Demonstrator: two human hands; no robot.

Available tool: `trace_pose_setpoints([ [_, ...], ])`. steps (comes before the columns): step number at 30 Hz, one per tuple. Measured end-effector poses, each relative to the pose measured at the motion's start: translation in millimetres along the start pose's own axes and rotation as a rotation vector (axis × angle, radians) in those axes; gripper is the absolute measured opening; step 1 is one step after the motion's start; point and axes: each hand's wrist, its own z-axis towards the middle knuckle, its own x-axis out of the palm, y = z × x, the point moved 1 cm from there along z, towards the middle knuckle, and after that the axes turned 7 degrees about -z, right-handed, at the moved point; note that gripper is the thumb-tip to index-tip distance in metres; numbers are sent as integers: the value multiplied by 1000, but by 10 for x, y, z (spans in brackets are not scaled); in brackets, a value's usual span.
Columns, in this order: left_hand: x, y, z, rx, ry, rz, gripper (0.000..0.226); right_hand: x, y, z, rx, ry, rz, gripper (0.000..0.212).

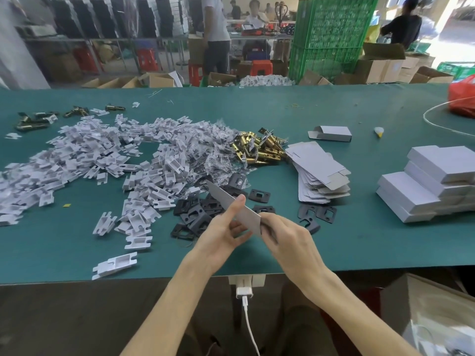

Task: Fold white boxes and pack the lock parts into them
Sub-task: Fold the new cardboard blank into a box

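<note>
White cardboard box blank [247, 215], flat, is held just below frame centre above the teal surface [359, 240]; left hand [221, 235] pinches its middle, right hand [285, 237] grips its lower end.

Flat box [246, 214] end hidden inside right hand [290, 240]; box stack [424, 191] cropped right.

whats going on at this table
A person holds a flat white blank over the table, with the left hand and right hand both gripping it, apparently about to fold it into a box. A stack of blanks lies to the right, with folded boxes further right. Brass latches, black plates and white inserts lie loose.
</note>
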Motion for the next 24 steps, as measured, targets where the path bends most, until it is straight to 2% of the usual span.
trace_pose_setpoints([
  [3, -34, 11, 7, -9, -29, -42, 37, -7, -3, 8, 10, 29, 18, 15],
  [6, -49, 40, 10, -10, -46, -35, 42, 19, -34, 23, 64, 118, 34, 28],
  [11, -57, 78, 14, 23, -142, -78, 57, 70, -137, 15, 184, 123, 100, 40],
  [13, -57, 71, 13, 55, -195, -60, 60, 76, -173, 11, 200, 244, 235, 46],
  [15, -74, 65, 22, 92, -265, -5, 56, 82, -163, 9, 227, 435, 428, 50],
  [17, -100, 66, 33, 121, -328, 49, 46, 122, -144, 10, 303, 517, 542, 44],
  [20, -89, 90, 30, 153, -286, 147, 35, 213, -189, 76, 502, 384, 586, 25],
  [24, -85, 114, 25, 158, -241, 304, 20, 339, -290, 94, 649, 305, 635, 19],
])
